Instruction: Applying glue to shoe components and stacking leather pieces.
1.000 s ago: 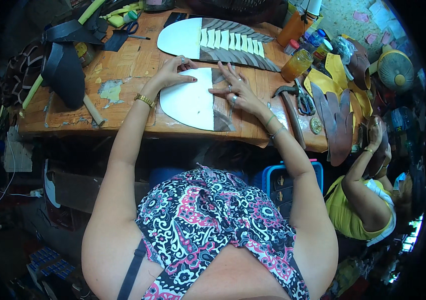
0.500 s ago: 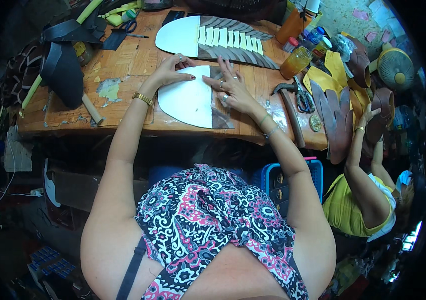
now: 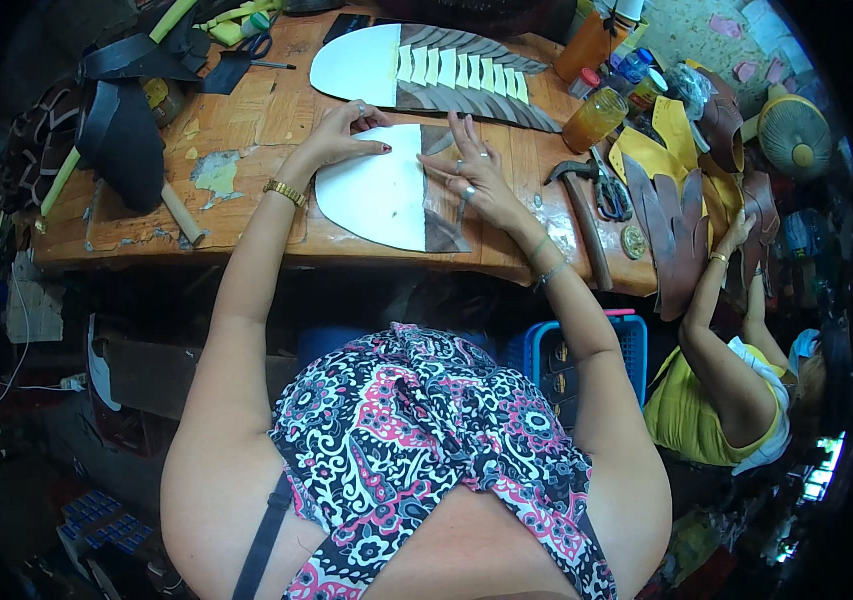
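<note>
A white half-oval sheet [image 3: 371, 205] lies on the wooden table, with a brown leather strip [image 3: 443, 225] along its straight right edge. My left hand [image 3: 338, 140] rests at the sheet's far edge, thumb stretched over the white surface and fingers partly bent beyond the edge. Over the seam between white and brown is my right hand [image 3: 481, 182], its fingers spread and nothing seen in them. Farther back lies a second white rounded sheet [image 3: 354, 68], carrying fanned brown leather strips [image 3: 496, 115] and a row of pale yellow pieces [image 3: 461, 70].
To the right on the table [image 3: 266, 115] lie a hammer [image 3: 586, 220], scissors [image 3: 611, 195] and brown leather pieces [image 3: 676, 240]. A jar of amber liquid [image 3: 594, 118] stands behind them. Black leather [image 3: 121, 145] lies left. A co-worker in yellow [image 3: 706, 410] handles leather at right.
My right hand has shifted slightly right, its thumb moving off the white area to the seam. My left hand stays nearly in place. The co-worker's hands have moved slightly.
</note>
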### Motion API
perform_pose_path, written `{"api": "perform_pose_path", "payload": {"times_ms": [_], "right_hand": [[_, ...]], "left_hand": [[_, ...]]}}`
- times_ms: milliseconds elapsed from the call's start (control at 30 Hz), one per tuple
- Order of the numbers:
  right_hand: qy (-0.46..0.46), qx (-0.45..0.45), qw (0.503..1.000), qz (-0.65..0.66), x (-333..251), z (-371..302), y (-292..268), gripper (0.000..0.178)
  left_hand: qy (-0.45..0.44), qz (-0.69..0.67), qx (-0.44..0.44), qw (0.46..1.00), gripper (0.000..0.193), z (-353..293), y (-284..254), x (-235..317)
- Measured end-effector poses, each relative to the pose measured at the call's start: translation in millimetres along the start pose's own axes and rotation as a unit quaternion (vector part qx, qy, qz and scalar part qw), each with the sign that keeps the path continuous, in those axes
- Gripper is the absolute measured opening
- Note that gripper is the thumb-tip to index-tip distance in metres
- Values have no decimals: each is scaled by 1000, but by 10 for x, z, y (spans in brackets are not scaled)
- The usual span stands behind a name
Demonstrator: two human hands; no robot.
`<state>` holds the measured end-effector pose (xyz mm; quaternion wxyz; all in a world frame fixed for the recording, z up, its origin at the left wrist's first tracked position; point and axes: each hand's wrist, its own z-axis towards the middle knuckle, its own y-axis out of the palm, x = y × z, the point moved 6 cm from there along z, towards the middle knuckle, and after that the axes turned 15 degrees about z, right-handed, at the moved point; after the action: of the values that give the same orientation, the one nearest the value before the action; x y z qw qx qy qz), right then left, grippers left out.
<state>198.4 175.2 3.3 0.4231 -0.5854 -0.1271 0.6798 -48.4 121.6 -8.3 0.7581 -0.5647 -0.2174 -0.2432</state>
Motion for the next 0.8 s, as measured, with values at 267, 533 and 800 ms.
{"api": "perform_pose_path", "payload": {"times_ms": [267, 533, 800], "right_hand": [[-52, 20, 978, -200, -466, -232, 119, 58], [-88, 16, 967, -237, -561, -163, 46, 49], [-58, 11, 965, -254, -589, -249, 260, 57]], "left_hand": [[21, -18, 12, 1000, 51, -10, 15, 15], [-1, 2, 10, 1000, 52, 26, 26, -16], [18, -13, 22, 1000, 53, 26, 66, -64]]}}
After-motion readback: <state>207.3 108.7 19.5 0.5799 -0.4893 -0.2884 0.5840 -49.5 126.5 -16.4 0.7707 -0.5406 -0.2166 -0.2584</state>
